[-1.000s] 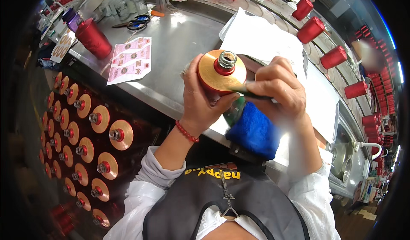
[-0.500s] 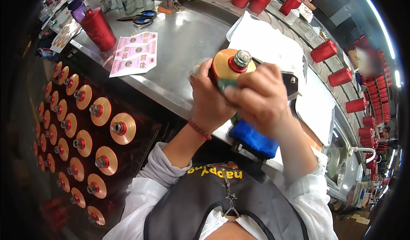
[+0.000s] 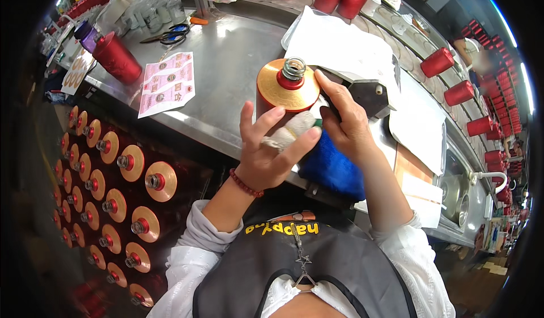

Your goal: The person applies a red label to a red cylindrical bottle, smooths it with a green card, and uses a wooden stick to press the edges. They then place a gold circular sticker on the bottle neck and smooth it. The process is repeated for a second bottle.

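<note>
A red bottle (image 3: 288, 86) with a gold shoulder and a clear threaded glass neck is upright in front of me, neck toward me. Along its right side lie the fingers of my right hand (image 3: 348, 120), curled against it. My left hand (image 3: 269, 148) is just in front of the bottle with its fingers spread. A whitish cloth wrap (image 3: 290, 130) shows among the left fingers, apparently around one of them. Between the two hands is a small green piece (image 3: 318, 123); what it belongs to is unclear. The bottle's lower part is hidden.
Pink label sheets (image 3: 167, 84), scissors (image 3: 170, 35) and another red bottle (image 3: 117, 58) are on the steel table. Rows of gold-topped bottles (image 3: 113, 205) stand at lower left. A blue fuzzy item (image 3: 334, 168) is below my right hand. Beyond, a conveyor (image 3: 405, 57) carries red bottles.
The bottle has shifted slightly left. My left hand has come off its left side and spread its fingers in front; my right hand has moved from its front to its right side.
</note>
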Tool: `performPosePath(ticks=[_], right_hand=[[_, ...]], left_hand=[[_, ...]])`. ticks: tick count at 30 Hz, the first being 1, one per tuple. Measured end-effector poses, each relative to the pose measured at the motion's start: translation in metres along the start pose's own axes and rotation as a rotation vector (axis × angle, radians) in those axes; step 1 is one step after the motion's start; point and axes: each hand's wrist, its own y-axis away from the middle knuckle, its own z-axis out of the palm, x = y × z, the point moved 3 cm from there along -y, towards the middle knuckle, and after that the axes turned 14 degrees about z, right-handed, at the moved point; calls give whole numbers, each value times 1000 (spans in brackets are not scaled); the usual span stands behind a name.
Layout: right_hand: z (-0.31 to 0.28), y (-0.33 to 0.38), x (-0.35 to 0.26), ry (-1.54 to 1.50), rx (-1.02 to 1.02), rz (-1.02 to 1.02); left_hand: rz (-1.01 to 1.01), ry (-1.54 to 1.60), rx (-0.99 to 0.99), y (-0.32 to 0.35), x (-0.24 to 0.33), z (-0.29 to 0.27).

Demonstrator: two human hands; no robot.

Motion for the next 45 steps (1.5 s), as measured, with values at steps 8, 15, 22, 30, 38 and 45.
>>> performPosePath(ticks=[8, 15, 22, 30, 38, 45], right_hand=[[9, 8, 3, -137, -24, 33], [-76, 72, -24, -32, 25, 326], [-70, 135, 37, -231, 177, 538], [-112, 114, 89, -40, 194, 436], [-160, -69, 271, 708, 136, 326], [-139, -170, 346, 949, -192, 649]], left_hand=[[-533, 562, 46, -1, -52, 33], [-950, 1458, -268, -95, -12, 55], [-1127, 1540, -403, -58, 41, 127], [-735, 743, -500, -68, 27, 133], [-783, 980, -297, -47, 31, 127], [-854, 1152, -278, -33, 27, 137]])
